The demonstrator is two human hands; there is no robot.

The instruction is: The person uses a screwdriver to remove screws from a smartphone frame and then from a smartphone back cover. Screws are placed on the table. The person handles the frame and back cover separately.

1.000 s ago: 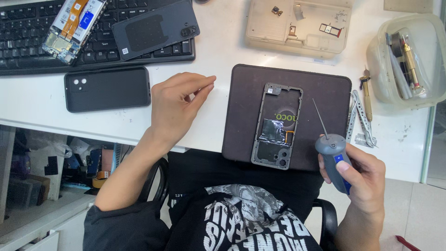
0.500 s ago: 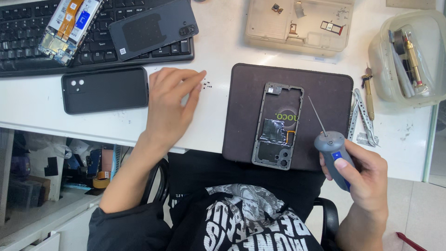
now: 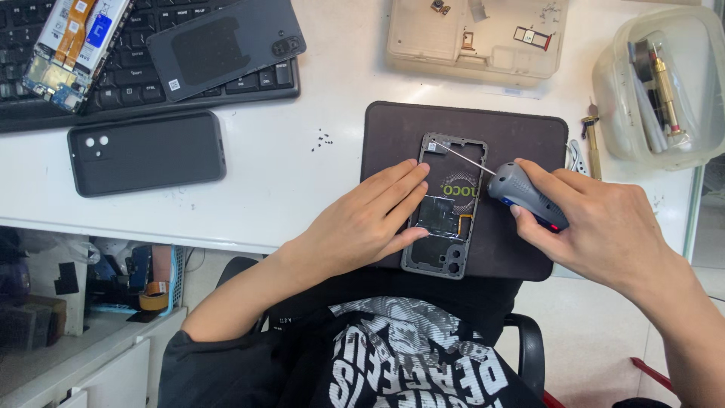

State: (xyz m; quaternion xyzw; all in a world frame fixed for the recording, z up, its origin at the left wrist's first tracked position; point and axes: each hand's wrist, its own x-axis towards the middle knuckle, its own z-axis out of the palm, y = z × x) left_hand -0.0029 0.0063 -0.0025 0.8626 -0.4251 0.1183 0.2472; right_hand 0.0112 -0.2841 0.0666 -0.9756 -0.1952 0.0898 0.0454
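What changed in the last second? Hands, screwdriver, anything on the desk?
The left hand left the white desk, where small screws now lie, and moved right to press on the opened phone frame. The right hand brought the electric screwdriver up from the mat's edge, tip now at the frame's top corner. The mat, the keyboard and the black phone stayed put.

Black T-shirt, short sleeves, big white block lettering with a speckled, distressed print across the chest. Left sleeve is plain black, ends above the elbow. Both forearms bare. Left hand and right hand bare: no gloves, rings, watch or wristband visible.
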